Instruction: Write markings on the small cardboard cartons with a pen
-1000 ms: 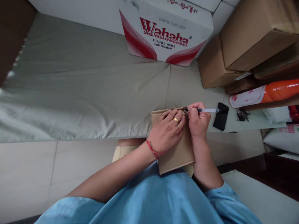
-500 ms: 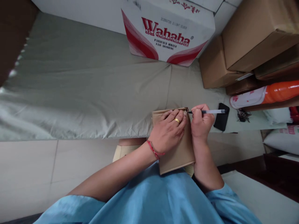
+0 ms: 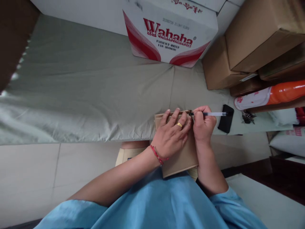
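Box (image 3: 179,162) part-hidden beneath left hand (image 3: 170,136)

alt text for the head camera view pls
A left hand rests on a brown cardboard piece while the right hand holds a pen at its far right corner. Beyond them, a white Wahaha carton stands on a grey-green cloth; a black phone lies to the right.

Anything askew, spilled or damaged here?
Nothing looks spilled. The flat brown rectangular cardboard-like object sits askew, its near part jutting past the edge of the grey-green cloth-covered table. A dark patch at its far right corner, beside the tip of the slim clear-barrelled pen, is too small to call damage.
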### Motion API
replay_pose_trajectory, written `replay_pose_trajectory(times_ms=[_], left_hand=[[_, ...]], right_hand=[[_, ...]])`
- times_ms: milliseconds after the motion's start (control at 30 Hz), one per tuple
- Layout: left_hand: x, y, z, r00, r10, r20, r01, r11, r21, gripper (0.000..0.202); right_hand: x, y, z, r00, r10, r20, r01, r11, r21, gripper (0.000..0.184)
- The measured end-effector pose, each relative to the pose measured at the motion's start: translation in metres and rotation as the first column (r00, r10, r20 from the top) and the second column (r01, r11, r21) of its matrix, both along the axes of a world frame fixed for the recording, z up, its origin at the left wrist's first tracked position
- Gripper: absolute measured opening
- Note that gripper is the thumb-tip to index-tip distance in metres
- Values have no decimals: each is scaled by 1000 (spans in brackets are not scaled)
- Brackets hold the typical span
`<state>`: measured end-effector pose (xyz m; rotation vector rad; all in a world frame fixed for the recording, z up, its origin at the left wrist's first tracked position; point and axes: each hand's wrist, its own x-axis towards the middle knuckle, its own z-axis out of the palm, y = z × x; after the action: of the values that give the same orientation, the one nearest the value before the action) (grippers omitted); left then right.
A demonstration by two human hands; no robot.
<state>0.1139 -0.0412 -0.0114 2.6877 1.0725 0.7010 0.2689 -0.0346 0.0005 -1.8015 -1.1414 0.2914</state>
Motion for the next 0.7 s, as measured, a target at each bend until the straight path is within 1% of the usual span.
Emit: replay_pose_trajectory(times_ms=[300, 533, 700], left_hand=[[0, 0, 0, 1000, 3, 11, -3, 1000, 16, 47], [0, 1, 2, 1000, -7, 6, 7, 1000, -22, 46], [-1, 4, 2, 1000, -13, -2, 13, 1000, -28, 46]], right_hand=[[1, -2, -1, 1000, -20, 2, 20, 998, 58, 16], [3, -5, 0, 995, -58, 80, 54, 997, 61, 17], [4, -6, -3, 995, -98, 20, 95, 989, 114, 15]])
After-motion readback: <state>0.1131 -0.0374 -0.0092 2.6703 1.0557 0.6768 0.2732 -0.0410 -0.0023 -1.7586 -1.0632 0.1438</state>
